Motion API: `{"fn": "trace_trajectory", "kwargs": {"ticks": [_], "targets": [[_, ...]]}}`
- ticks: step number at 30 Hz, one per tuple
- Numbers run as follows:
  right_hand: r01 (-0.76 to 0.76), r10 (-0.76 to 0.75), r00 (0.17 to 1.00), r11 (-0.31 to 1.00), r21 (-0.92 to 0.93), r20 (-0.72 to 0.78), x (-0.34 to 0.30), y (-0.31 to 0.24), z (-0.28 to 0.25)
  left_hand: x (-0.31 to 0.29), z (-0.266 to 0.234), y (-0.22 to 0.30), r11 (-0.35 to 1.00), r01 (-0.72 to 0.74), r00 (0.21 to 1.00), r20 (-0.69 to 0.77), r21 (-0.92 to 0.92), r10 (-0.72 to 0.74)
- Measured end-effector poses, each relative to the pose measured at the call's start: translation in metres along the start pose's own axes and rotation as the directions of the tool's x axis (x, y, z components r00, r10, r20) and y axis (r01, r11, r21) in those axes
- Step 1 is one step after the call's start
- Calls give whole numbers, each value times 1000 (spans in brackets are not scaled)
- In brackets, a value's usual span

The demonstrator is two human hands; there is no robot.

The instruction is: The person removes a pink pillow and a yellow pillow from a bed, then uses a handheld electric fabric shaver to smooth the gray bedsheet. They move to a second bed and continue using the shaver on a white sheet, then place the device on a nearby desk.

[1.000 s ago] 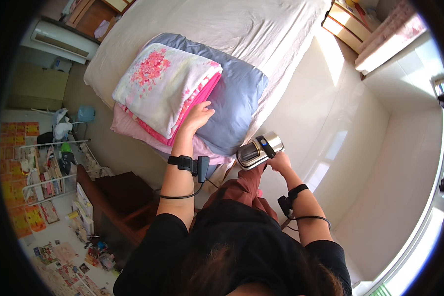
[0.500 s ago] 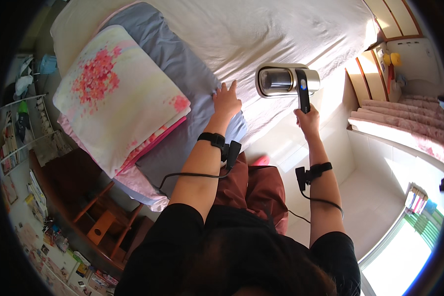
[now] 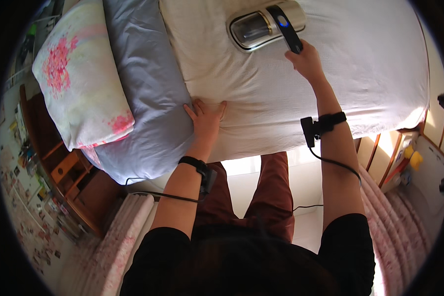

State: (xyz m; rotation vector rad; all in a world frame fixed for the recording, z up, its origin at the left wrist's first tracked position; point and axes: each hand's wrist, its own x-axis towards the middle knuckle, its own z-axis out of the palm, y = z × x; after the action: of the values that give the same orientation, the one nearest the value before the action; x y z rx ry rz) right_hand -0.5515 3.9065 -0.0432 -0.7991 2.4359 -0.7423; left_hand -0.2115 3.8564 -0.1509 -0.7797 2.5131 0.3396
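In my right hand (image 3: 307, 61) is the dark handle of a handheld mattress vacuum (image 3: 251, 28), silvery with a clear dust cup and a lit blue button. Its body lies over the cream bed sheet (image 3: 261, 98), toward the far side of the mattress. My left hand (image 3: 205, 116) rests on the sheet with fingers spread, beside the edge of a blue-grey pillow or folded quilt (image 3: 148, 84). A white pillow with pink flower print (image 3: 84, 89) sits on top of that bedding at the left.
Along the left stands a brown wooden shelf unit (image 3: 74, 167) near the bedding. Pink patterned curtains (image 3: 121, 232) hang at lower left and lower right. A thin black cable (image 3: 308, 206) runs by my legs. At far right is a yellow object (image 3: 414, 159) beside a cabinet.
The vacuum in my right hand has moved farther away across the sheet. My left hand has shifted onto the sheet by the blue-grey bedding. My view has turned toward the bed.
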Motion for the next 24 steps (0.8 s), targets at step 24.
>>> {"fn": "trace_trajectory", "kwargs": {"ticks": [24], "targets": [[392,-231,862,868,-305,452,23,-7,18,-59,10,68,609,132,950,-76,-782,-303]]}}
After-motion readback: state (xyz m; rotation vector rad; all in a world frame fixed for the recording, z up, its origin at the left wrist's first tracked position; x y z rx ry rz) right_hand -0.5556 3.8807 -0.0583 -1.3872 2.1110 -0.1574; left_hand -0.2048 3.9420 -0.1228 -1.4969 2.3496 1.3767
